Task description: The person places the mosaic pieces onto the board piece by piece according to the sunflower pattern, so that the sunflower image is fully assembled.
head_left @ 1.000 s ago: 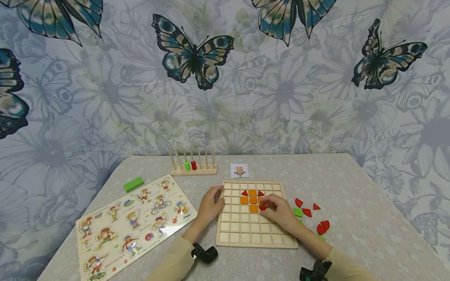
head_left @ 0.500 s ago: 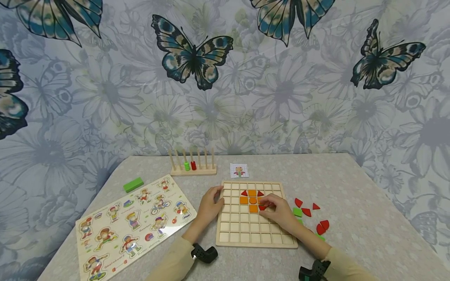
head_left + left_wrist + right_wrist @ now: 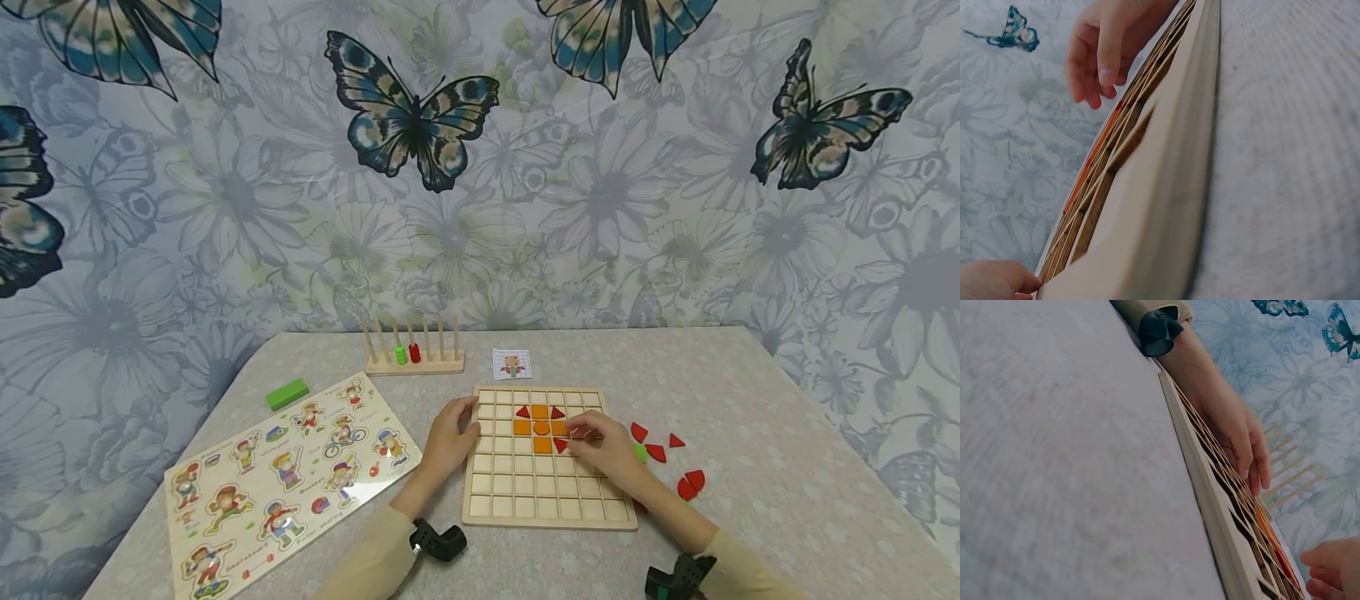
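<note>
You have 1 grid board [image 3: 510,485] bearing 5 orange pieces [image 3: 542,445] and 3 red pieces [image 3: 522,412], 1 card [image 3: 512,364], 1 puzzle board [image 3: 258,493], 1 rack [image 3: 438,366], 7 pegs [image 3: 441,336].

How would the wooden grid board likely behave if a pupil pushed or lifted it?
The grid board is probably stiff, being a straight-edged wooden panel. Pushed, it would likely slide rather than roll, as it lies flat on the table. Tilted, it might spill the orange squares, which sit in open-topped cells.

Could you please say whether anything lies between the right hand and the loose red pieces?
A green piece lies between the right hand and the red piece beside it; nothing visible blocks the farthest-back loose one.
</note>
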{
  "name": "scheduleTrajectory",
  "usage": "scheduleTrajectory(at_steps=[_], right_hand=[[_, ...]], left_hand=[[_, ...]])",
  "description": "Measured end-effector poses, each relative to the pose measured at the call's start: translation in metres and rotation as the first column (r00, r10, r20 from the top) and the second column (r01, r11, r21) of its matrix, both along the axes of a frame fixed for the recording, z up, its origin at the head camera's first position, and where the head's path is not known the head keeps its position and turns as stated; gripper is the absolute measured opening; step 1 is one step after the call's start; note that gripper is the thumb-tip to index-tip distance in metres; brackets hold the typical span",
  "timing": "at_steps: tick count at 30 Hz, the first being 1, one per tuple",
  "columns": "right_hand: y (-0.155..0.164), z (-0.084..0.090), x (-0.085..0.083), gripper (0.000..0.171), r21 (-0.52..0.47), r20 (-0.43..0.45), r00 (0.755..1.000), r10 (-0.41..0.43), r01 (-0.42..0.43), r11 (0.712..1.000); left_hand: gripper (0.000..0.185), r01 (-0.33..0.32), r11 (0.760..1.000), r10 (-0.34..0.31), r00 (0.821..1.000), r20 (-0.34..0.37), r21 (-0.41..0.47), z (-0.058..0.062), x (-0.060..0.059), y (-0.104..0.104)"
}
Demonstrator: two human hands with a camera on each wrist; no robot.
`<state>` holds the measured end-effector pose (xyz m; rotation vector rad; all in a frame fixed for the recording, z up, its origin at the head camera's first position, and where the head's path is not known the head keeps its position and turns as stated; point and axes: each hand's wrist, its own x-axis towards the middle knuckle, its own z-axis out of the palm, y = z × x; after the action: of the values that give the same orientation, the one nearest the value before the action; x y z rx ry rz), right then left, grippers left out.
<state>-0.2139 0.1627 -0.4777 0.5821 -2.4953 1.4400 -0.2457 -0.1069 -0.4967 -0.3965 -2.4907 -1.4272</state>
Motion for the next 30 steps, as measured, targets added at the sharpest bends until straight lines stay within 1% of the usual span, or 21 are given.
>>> scheduleTrajectory(at_steps=[4, 8, 12, 15, 21, 26, 30], right_hand=[[0.013, -0.003, -0.003, 0.022, -0.018, 0.008, 1.0, -0.027, 0.027, 0.999], [0.029, -0.007, -0.004, 0.022, -0.038, -0.009, 0.999, -0.047, 0.046, 0.998], [0.045, -0.01, -0.002, 0.023, -0.021, -0.02, 0.997, -0.081, 0.08, 0.997], [0.055, -0.01, -0.001, 0.024, -0.02, 0.0, 0.994, -0.106, 0.106, 0.994], [0.073, -0.009, 0.002, 0.026, 0.038, 0.003, 0.979, -0.202, 0.201, 0.979], [0.088, -0.008, 0.007, 0.028, 0.051, -0.015, 0.973, -0.229, 0.23, 0.972], [0.099, -0.007, 0.009, 0.029, 0.093, -0.048, 0.958, -0.284, 0.287, 0.953]], left_hand=[[0.041, 0.002, 1.0, -0.002, 1.0, -0.01, -0.004, -0.002, -0.001, 0.001], [0.041, -0.002, 1.0, 0.002, 1.0, -0.011, -0.005, -0.002, -0.002, 0.0], [0.041, -0.005, 1.0, 0.005, 1.0, -0.012, -0.012, -0.002, -0.002, 0.0], [0.041, -0.002, 1.0, 0.002, 1.0, -0.015, -0.013, -0.003, -0.001, 0.0], [0.041, -0.004, 1.0, 0.004, 1.0, -0.008, -0.012, -0.001, -0.001, 0.0], [0.041, -0.007, 1.0, 0.007, 1.0, -0.01, -0.014, -0.002, -0.001, 0.0], [0.04, -0.004, 1.0, 0.004, 1.0, -0.021, -0.017, -0.004, -0.002, 0.0]])
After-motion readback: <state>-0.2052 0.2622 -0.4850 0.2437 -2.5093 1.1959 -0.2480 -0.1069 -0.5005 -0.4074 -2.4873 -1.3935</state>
